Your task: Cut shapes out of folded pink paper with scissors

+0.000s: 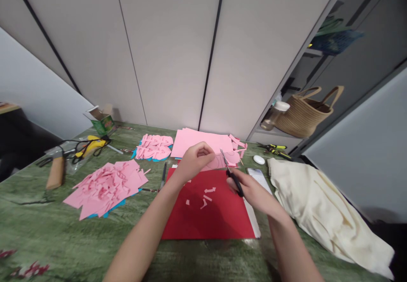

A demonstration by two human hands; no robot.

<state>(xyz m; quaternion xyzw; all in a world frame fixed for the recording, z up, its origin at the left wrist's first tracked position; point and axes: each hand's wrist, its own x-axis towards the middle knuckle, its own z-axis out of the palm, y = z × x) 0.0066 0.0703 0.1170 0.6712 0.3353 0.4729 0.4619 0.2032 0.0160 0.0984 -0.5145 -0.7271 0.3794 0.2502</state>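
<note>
My left hand (199, 158) pinches a piece of pink paper (218, 162) with curved pencil lines drawn on it. In my right hand (249, 187) is a pair of scissors (234, 181) with black handles, its blades pointing up and away from me at the paper's right part. Whether the blades touch the paper I cannot tell. Both hands hover over a red sheet (206, 220), on which several small pink scraps (207, 198) lie. Just behind are a stack of pink paper sheets (197, 142) and some pink strips (238, 143).
Left lie a heap of pink cut-outs (108, 184), stacked pink shapes (154, 146), a pen (163, 176), a yellow-handled tool (90, 145) and a green box (103, 123). Right are a phone (259, 177), a white oval object (258, 160), pliers (276, 149) and cream cloth (324, 210).
</note>
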